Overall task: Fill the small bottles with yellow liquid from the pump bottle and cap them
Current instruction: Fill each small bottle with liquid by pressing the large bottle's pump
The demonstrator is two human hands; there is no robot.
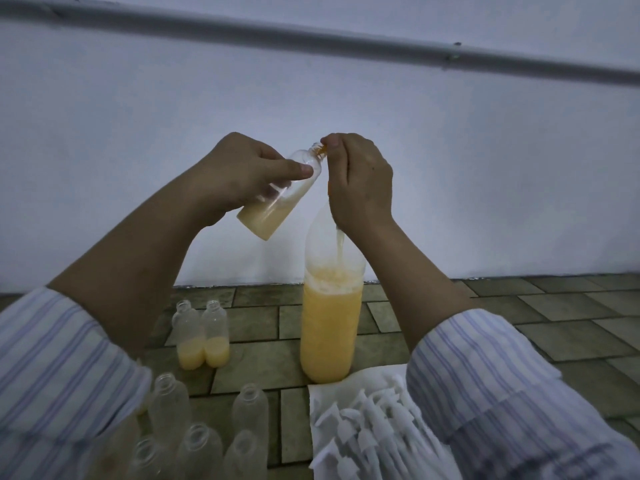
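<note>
Hands: both raised in front of a pale wall, close together, striped sleeves pushed back on the forearms.
Left hand [242,171]: closed around a small bottle [277,199] — thumb across its shoulder, fingers behind it; the bottle is tilted, neck up and toward the right hand, base down to the left.
Small bottle contents: yellow liquid pooled in the lower part, upper part clear.
Right hand [360,181]: curled over the top of the pump bottle [330,306], thumb and fingertips pinched at the orange spout [321,151], which meets the small bottle's open mouth. The pump head itself is hidden under the palm.
Pump bottle: tall, clear, standing upright directly below the right hand; yellow liquid fills the lower part, foamy at the surface, with a tube running down inside.
Partly filled bottles [201,334]: two, uncapped, side by side and touching, below the left hand and left of the pump bottle.
Empty bottles [207,427]: a cluster of clear, open ones nearer the person, under the left forearm.
Caps [374,431]: white pump tops heaped on white paper, beneath the right forearm, just beside the pump bottle's base.
Floor [519,327]: brick-patterned tile — it carries everything.
</note>
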